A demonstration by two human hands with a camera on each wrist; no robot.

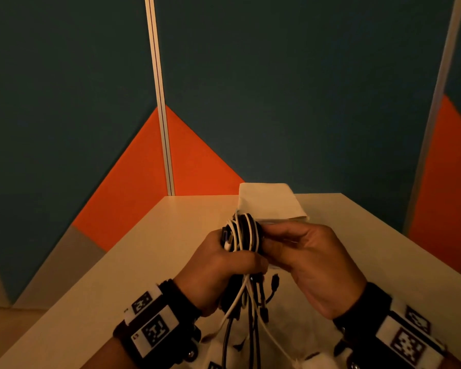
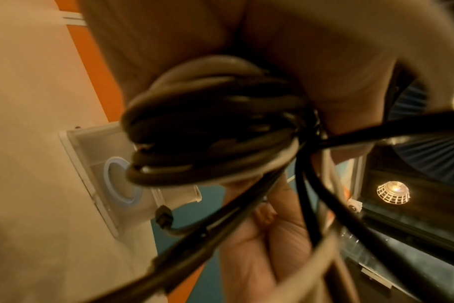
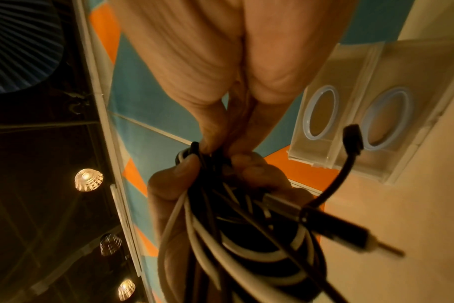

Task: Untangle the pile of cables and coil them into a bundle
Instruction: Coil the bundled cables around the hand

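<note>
A coil of black and white cables (image 1: 244,233) is held above the white table (image 1: 144,249). My left hand (image 1: 224,265) grips the coil from the left, fingers curled round it. My right hand (image 1: 285,246) pinches the coil's right side with its fingertips. Loose cable ends (image 1: 246,302) hang down below the left fist. In the left wrist view the wound coil (image 2: 210,123) sits against the palm. In the right wrist view the fingertips (image 3: 215,143) nip black strands of the cables (image 3: 233,235), and a black jack plug (image 3: 350,231) and a small black connector (image 3: 353,137) stick out.
A clear plastic box with a blue ring (image 3: 376,123) stands at the table's back behind the hands, seen in the head view as a pale box (image 1: 269,201). Teal and orange wall panels (image 1: 192,161) close off the back. The table's left edge runs diagonally.
</note>
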